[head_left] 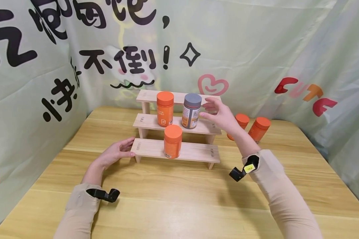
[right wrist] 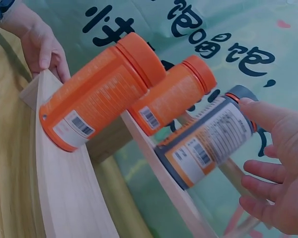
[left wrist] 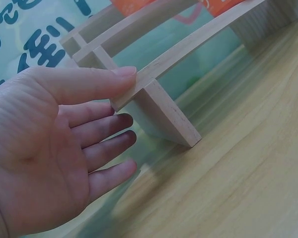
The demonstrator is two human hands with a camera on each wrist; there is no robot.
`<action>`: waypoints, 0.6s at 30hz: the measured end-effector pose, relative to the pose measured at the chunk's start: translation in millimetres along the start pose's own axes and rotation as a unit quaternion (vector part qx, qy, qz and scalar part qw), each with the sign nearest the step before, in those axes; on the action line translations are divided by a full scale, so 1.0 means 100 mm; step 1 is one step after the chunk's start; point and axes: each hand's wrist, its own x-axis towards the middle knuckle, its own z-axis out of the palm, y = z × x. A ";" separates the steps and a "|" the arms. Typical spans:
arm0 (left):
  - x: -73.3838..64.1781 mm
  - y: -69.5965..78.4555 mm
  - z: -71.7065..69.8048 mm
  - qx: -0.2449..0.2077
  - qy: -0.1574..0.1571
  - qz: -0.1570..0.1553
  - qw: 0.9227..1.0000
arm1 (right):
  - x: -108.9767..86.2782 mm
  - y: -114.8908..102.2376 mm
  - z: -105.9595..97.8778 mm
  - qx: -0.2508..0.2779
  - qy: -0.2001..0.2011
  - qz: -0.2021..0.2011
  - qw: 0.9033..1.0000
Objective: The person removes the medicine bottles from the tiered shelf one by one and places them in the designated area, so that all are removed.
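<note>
A three-step wooden display rack [head_left: 191,151] stands on the table. At the left end of its lowest step, my left hand [left wrist: 44,134] pinches the board's corner between thumb and index finger; the other fingers are loosely extended. An orange bottle [head_left: 172,142] stands upright on the lowest step. The middle step carries another orange bottle [head_left: 165,111] and, to its right, a grey-lidded bottle [head_left: 191,113]. Beside this grey-lidded bottle is my right hand [head_left: 222,116], its fingers spread and not wrapped round it. Its thumb overlaps the lid in the right wrist view; contact is unclear.
Behind the right forearm, two more orange bottles, a nearer-in one [head_left: 242,120] and an outer one [head_left: 259,128], stand on the wooden table [head_left: 167,205]. A printed cloth [head_left: 257,49] hangs behind and along the sides.
</note>
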 end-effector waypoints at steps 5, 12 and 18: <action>0.00 0.00 0.00 -0.005 0.000 0.000 1.000 | 0.04 -0.03 0.11 0.022 -0.010 -0.007 1.000; -0.01 0.00 0.00 -0.008 -0.002 0.001 1.000 | 0.10 -0.03 0.24 0.021 -0.008 -0.009 1.000; 0.00 -0.01 0.00 -0.012 0.000 -0.002 1.000 | 0.13 0.01 0.29 0.004 0.002 -0.008 1.000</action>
